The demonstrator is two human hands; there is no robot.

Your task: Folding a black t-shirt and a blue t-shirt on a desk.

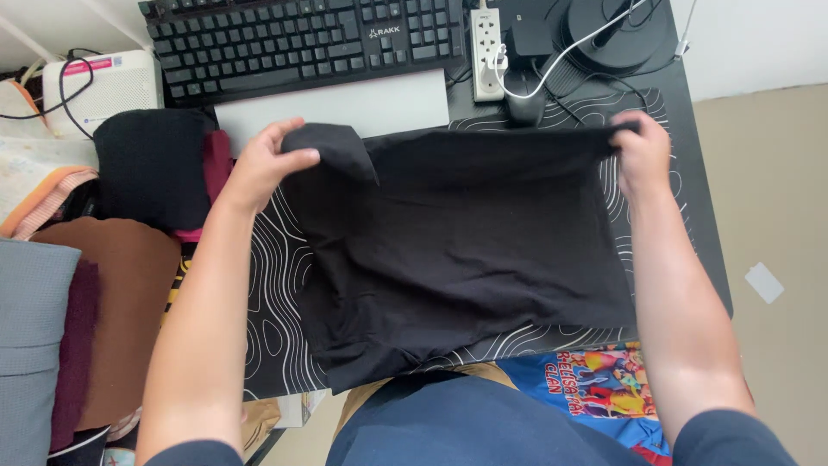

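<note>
Gripping one black garment (466,242), two hands

Bright, even daylight; soft shadows, sharp focus.

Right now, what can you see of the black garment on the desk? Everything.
The black soft-fabric garment looks like plain matte knit cloth with no print visible. It lies spread, mostly flat and lightly wrinkled, on the black desk mat with white wavy lines, its near edge hanging over the desk front. The left hand pinches its far left corner, where a flap folds over; the right hand grips the far right corner, pulling the top edge taut. The exact garment type is unclear.
</note>
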